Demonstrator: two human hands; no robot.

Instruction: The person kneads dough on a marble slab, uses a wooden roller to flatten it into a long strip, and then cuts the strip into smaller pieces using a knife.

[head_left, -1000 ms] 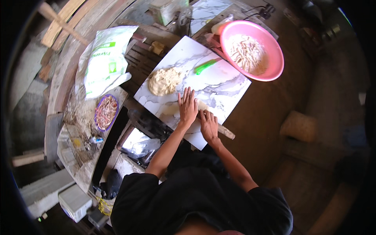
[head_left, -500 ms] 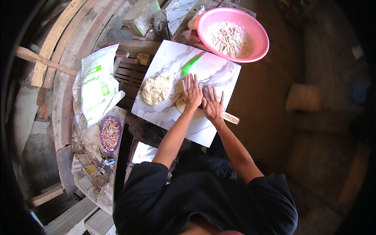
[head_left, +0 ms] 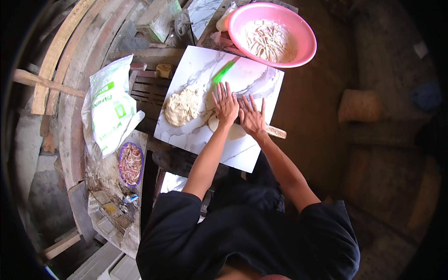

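Note:
On a white marble-patterned board [head_left: 175,133], my left hand [head_left: 226,106] lies palm down with its fingers stretched and spread. Beside it, my right hand [head_left: 252,119] is also flat, thumb close to the left hand. Pale flattened dough [head_left: 237,133] shows at the wrists and between the forearms; what lies directly beneath the palms is hidden. A light wooden handle [head_left: 276,132] sticks out past the right wrist, over the board's right edge. To the left sits a rough lump of dough [head_left: 182,108]. Beyond my left fingertips lies a slim bright green tool [head_left: 224,72].
A pink basin [head_left: 305,44] of floured strips [head_left: 268,39] stands at the board's far right corner. On the left are a white and green plastic sack [head_left: 109,109] and a purple-rimmed basket [head_left: 121,161] of pinkish strips. Wooden planks [head_left: 70,130] line the far left.
The whole view has shifted slightly. My left hand's fingers are spread a little wider, and both hands stay flat on nearly the same spot. The dough lump and green tool lie as before.

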